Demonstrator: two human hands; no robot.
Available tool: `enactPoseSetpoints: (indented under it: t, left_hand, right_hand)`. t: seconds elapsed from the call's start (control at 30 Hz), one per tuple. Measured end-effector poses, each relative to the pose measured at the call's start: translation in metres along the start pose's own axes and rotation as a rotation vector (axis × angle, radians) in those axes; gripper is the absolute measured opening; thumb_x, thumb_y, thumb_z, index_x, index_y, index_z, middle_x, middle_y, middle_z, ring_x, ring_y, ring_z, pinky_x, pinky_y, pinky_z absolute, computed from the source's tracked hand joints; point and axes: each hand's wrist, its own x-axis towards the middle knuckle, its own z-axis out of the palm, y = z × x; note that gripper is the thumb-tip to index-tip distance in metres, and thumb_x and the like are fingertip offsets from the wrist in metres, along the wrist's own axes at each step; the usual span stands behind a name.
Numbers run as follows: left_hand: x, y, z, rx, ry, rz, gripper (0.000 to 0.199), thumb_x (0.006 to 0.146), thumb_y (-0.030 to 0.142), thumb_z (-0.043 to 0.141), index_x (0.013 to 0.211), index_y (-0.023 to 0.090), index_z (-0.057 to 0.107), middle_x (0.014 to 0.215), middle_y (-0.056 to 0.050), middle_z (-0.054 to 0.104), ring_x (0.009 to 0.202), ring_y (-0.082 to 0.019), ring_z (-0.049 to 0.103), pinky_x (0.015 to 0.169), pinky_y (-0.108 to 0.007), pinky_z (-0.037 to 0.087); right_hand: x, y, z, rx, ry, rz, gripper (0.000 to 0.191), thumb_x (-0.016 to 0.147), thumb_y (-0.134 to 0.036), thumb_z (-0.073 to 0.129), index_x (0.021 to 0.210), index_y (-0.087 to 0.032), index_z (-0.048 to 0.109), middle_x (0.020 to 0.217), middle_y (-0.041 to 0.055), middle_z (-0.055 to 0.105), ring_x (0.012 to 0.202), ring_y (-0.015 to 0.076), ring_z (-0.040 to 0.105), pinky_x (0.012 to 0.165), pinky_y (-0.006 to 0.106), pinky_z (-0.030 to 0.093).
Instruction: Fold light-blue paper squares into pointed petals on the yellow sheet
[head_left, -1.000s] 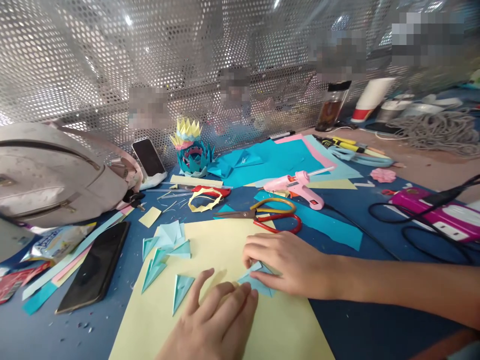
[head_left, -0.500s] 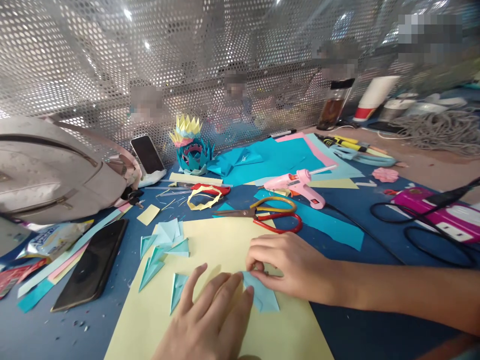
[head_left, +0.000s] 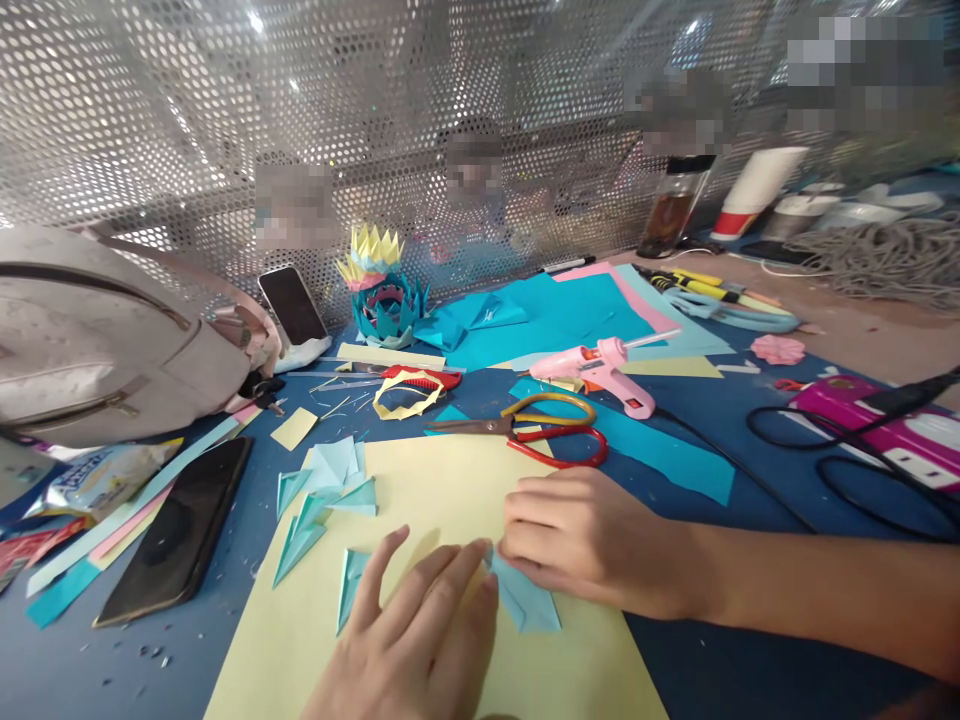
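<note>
A small folded piece of light blue paper (head_left: 529,598) lies on a pale yellow sheet (head_left: 292,665) between my two hands. My right hand (head_left: 581,530) is closed over its upper end with the fingers curled; its fingertips are partly hidden. My left hand (head_left: 420,620) reaches in from below, fingers stretched out and the little finger raised, its index tip and thumb at the paper's left edge. Beside my left hand lies one folded light blue triangle (head_left: 349,588), partly covered. Further up-left on the sheet is a cluster of folded light blue pieces (head_left: 330,490).
Scissors (head_left: 517,428) lie at the sheet's top edge, with a pink glue gun (head_left: 592,370) behind. A yellow paper ring (head_left: 409,395) and blue-yellow paper crowns (head_left: 382,300) stand further back. A phone (head_left: 180,530) and backpack (head_left: 112,340) are left, a purple power strip (head_left: 877,430) right.
My right hand has shifted slightly right and its fingers are curled more tightly over the paper. My left hand stays nearly in place. The view has moved slightly.
</note>
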Motion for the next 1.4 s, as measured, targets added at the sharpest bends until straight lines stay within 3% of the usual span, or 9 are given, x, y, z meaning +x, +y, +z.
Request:
enactPoseSetpoints:
  t: [0.2,0.43,0.7,0.97,1.1,1.3,1.4]
  left_hand:
    - [-0.006,0.0,0.002,0.023,-0.03,0.026,0.052,0.102,0.055,0.05,0.131,0.015,0.065,0.143,-0.01,0.062,0.131,-0.025,0.054,0.127,-0.053,-0.002]
    - [-0.003,-0.001,-0.001,0.016,-0.018,0.021,0.052,0.103,0.055,0.047,0.128,0.015,0.067,0.139,-0.008,0.065,0.127,-0.023,0.058,0.128,-0.05,-0.003]
    - [0.005,-0.006,-0.005,-0.007,0.01,0.032,0.055,0.102,0.058,0.045,0.118,0.014,0.072,0.127,-0.009,0.072,0.114,-0.019,0.065,0.128,-0.048,0.0]
    - [0.004,-0.006,-0.007,-0.01,0.001,0.036,0.05,0.107,0.051,0.039,0.12,0.014,0.071,0.127,-0.009,0.072,0.113,-0.018,0.066,0.128,-0.048,-0.001]
    - [0.004,-0.005,-0.008,-0.014,0.005,0.04,0.051,0.106,0.052,0.04,0.119,0.014,0.071,0.127,-0.01,0.071,0.113,-0.019,0.066,0.128,-0.048,0.001]
    - [0.003,0.001,0.004,-0.05,0.066,-0.035,0.062,0.105,0.059,0.032,0.117,0.014,0.072,0.124,-0.009,0.073,0.112,-0.019,0.065,0.128,-0.049,0.003]
    - [0.001,0.004,0.011,-0.062,0.152,-0.06,0.064,0.105,0.062,0.03,0.115,0.014,0.072,0.123,-0.009,0.073,0.111,-0.02,0.065,0.127,-0.052,0.006]
  right_hand:
    - [0.001,0.001,-0.004,0.002,-0.025,-0.021,0.031,0.106,-0.022,0.041,0.085,-0.017,0.063,0.079,0.0026,0.061,0.072,0.0152,0.05,0.062,0.028,0.034]
    - [0.003,0.002,-0.004,-0.021,-0.029,-0.076,0.036,0.106,-0.019,0.039,0.079,-0.016,0.062,0.076,0.0021,0.059,0.068,0.0151,0.044,0.06,0.028,0.032]
    - [-0.004,0.005,-0.001,0.079,-0.039,0.001,0.025,0.107,-0.027,0.046,0.105,-0.019,0.07,0.085,0.0021,0.064,0.077,0.0137,0.053,0.068,0.027,0.039]
    - [0.0,0.004,-0.006,-0.063,-0.033,-0.116,0.028,0.104,-0.016,0.047,0.085,-0.017,0.067,0.077,0.0012,0.061,0.07,0.0153,0.046,0.059,0.03,0.031]
    - [0.001,0.002,-0.011,-0.001,-0.122,-0.098,0.021,0.104,-0.023,0.05,0.095,-0.017,0.068,0.082,0.0029,0.062,0.075,0.0165,0.049,0.066,0.03,0.035]
    - [-0.009,-0.005,-0.023,0.025,-0.153,-0.052,0.021,0.102,-0.019,0.049,0.092,-0.016,0.067,0.081,0.0038,0.062,0.075,0.0187,0.047,0.064,0.033,0.031]
    - [-0.015,-0.01,-0.027,0.019,-0.153,-0.022,0.019,0.1,-0.016,0.051,0.092,-0.016,0.067,0.082,0.0041,0.064,0.075,0.019,0.047,0.062,0.033,0.029]
